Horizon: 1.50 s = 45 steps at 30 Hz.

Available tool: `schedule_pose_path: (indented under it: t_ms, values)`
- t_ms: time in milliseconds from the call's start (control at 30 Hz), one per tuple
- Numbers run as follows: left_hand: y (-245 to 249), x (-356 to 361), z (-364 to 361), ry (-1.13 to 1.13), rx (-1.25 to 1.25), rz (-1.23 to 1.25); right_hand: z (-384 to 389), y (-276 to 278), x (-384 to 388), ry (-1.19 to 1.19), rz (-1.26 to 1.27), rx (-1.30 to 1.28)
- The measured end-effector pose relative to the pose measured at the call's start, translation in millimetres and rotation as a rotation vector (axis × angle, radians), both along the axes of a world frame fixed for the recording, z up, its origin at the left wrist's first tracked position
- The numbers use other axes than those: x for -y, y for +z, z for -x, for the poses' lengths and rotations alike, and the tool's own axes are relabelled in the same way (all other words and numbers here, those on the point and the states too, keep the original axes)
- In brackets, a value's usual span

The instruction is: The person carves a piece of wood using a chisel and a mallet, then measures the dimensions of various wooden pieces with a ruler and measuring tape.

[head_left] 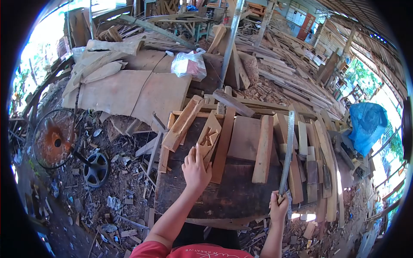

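My left hand [197, 170] is at the near end of a short, light wooden board [210, 132] with a jagged dark hollow in its face. Its fingers lie along the left edge and the thumb is on the right, so the end sits between them. My right hand [278, 205] is closed around the lower end of a long, narrow metal blade [288, 150], which points up and away from me. A trough-shaped wooden piece [184, 124] lies just left of the board, and a reddish-brown plank [223, 148] just right of it.
The dark worktable [228, 191] carries a thick wooden bar [263, 150] and a wide flat board [244, 137]. Several timber strips [327, 167] lean at its right. A plastic bag [189, 64] rests on big slabs behind. A black wheel [96, 170] stands left among ground scraps; a blue tarp [367, 124] hangs right.
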<state>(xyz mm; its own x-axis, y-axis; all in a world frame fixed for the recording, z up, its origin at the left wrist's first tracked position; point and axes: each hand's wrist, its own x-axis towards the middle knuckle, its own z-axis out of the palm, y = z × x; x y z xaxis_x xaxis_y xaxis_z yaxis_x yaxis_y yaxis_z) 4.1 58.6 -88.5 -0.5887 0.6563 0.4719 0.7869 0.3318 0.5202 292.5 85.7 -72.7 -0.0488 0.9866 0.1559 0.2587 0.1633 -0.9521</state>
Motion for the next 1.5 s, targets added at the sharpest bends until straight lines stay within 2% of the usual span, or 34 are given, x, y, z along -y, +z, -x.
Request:
schedule_pose_path:
  t_ms: [233, 333, 400, 433, 500, 567, 667, 800, 867, 967, 1067, 1100, 1167, 1233, 1300, 1367, 1433, 1467, 1500]
  values:
    - [2.6, 4.6, -1.3, 0.028, -0.002, 0.032, -15.4, -2.2, -1.1, -0.032, 0.054, 0.004]
    - [-2.0, 14.9, 4.9, 0.032, -0.063, 0.037, -28.6, -18.0, -10.8, -0.089, -0.024, 0.066]
    - [-5.4, 19.9, 6.9, 0.044, -0.106, 0.043, -34.4, -17.6, -17.1, -0.217, -0.055, 0.120]
    - [-5.4, 21.2, 6.7, 0.044, -0.117, 0.044, -37.5, -11.3, -21.9, -0.239, -0.057, 0.117]
    - [-3.2, 21.1, 5.1, 0.047, -0.115, 0.079, -40.6, 14.7, -37.2, -0.379, -0.202, 0.304]
    - [-3.6, 20.4, 4.2, 0.043, -0.137, 0.077, -55.6, 16.5, -66.8, -0.419, -0.141, 0.314]
    - [-7.4, 19.3, 4.7, 0.049, -0.179, 0.091, -50.5, 51.3, -100.0, -0.461, -0.234, 0.424]
    - [-4.4, 19.7, 3.8, 0.039, -0.149, 0.124, -41.7, 59.3, -141.1, -0.360, -0.185, 0.559]
    - [-8.3, 19.7, 6.0, 0.027, -0.166, 0.139, -40.3, 45.9, -155.8, -0.278, -0.149, 0.604]
    - [-5.7, 18.9, 5.8, 0.024, -0.169, 0.176, -35.6, 42.7, -157.8, -0.220, -0.103, 0.673]
    - [0.4, 18.8, 1.1, 0.079, -0.154, 0.301, -40.4, 51.0, -151.8, -0.170, -0.075, 0.555]
    - [2.3, 19.1, 1.9, 0.066, -0.100, 0.349, -46.0, 52.3, -150.3, -0.179, -0.074, 0.562]
    - [10.6, 19.6, -3.8, 0.108, -0.207, 0.477, -57.1, 55.3, -147.5, -0.197, -0.038, 0.569]
    - [25.5, 19.5, -19.0, 0.084, -0.172, 0.492, -71.1, 58.5, -140.3, -0.219, 0.013, 0.589]
    - [31.6, 17.1, -33.6, -0.030, -0.210, 0.361, -86.6, 54.0, -130.5, -0.258, -0.004, 0.732]
    - [43.1, 9.4, -50.9, -0.118, -0.216, 0.374, -99.2, 56.4, -111.9, -0.232, 0.073, 0.699]
    - [51.7, -0.2, -69.5, -0.498, -0.025, 0.186, -108.0, 57.3, -88.6, -0.236, 0.044, 0.721]
    - [58.3, -5.8, -81.6, -0.497, -0.017, 0.180, -110.3, 59.0, -76.0, -0.245, -0.002, 0.690]
    - [66.4, -11.4, -93.8, -0.621, 0.039, 0.165, -111.4, 58.4, -63.6, -0.251, -0.048, 0.658]
